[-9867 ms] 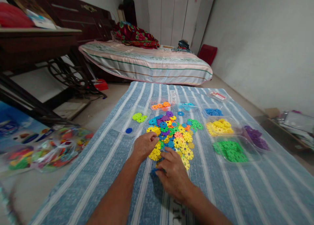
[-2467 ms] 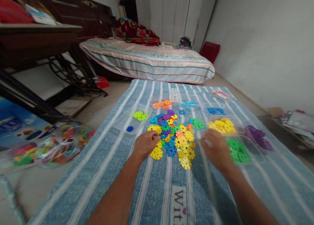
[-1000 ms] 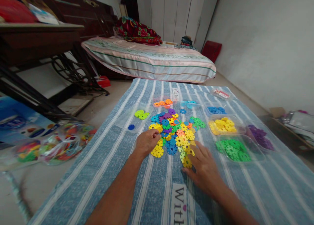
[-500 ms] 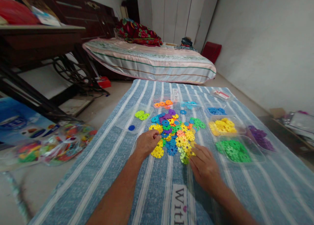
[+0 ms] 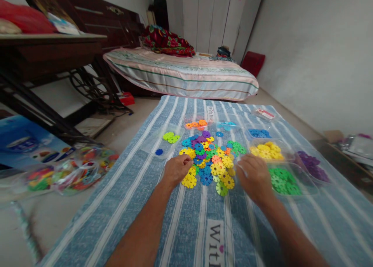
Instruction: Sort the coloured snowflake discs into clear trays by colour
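Observation:
A heap of flat, flower-shaped plastic discs in mixed colours (image 5: 211,158) lies on a blue striped cloth (image 5: 186,228). My left hand (image 5: 176,170) rests curled at the heap's left edge, its fingers closed over yellow discs. My right hand (image 5: 254,176) is lifted right of the heap, fingers bent together, just left of the clear tray of green discs (image 5: 284,180); what it holds, if anything, is hidden. Beyond it are trays of yellow discs (image 5: 265,151), blue discs (image 5: 258,133) and purple discs (image 5: 313,168).
Clear trays with lime discs (image 5: 170,137), orange discs (image 5: 196,124) and light blue discs (image 5: 225,124) sit behind the heap. A bag of colourful pieces (image 5: 70,172) lies on the floor at left, below a dark table (image 5: 52,53). A mattress (image 5: 180,71) lies behind.
My right hand has left the heap's near edge and moved right and up toward the green tray. The left hand has stayed at the heap's left edge.

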The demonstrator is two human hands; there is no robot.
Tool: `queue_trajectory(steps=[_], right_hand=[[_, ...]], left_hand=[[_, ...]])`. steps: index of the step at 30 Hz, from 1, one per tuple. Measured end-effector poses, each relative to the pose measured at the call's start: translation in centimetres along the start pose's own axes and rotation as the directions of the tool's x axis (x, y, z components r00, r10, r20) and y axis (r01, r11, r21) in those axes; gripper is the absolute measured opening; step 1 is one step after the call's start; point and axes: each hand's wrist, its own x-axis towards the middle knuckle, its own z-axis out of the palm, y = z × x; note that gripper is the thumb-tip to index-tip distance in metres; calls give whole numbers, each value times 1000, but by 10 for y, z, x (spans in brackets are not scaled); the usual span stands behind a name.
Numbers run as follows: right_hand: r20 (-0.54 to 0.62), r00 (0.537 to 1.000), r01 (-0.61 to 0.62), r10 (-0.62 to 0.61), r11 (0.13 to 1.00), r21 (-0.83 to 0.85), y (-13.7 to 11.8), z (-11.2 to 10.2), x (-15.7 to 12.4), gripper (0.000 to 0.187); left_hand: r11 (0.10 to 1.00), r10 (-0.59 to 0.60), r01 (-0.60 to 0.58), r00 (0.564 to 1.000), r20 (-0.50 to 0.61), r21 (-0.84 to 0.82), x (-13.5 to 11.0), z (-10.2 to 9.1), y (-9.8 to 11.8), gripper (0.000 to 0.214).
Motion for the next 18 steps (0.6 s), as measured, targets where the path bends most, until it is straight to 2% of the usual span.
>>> queue_trajectory(steps=[4,8,13,18], right_hand=[[109,994,-10,-14,976,217,-59,22,-12,8],[251,968,-38,-28,966,255,-96,33,-6,16],[392,920,-114,27,973,201,-111,46,3,35],[359,933,-64,-21,973,223,-108,57,-8,31]], left_hand=[[1000,2,-2,1000,-3,-8,0,1,-2,26],[999,0,-1,1000,-13,-38,-1,0,1,26],[992,15,-11,999,34,-122,-2,0,4,28],[983,23,-14,999,47,-181,-1,4,2,30]])
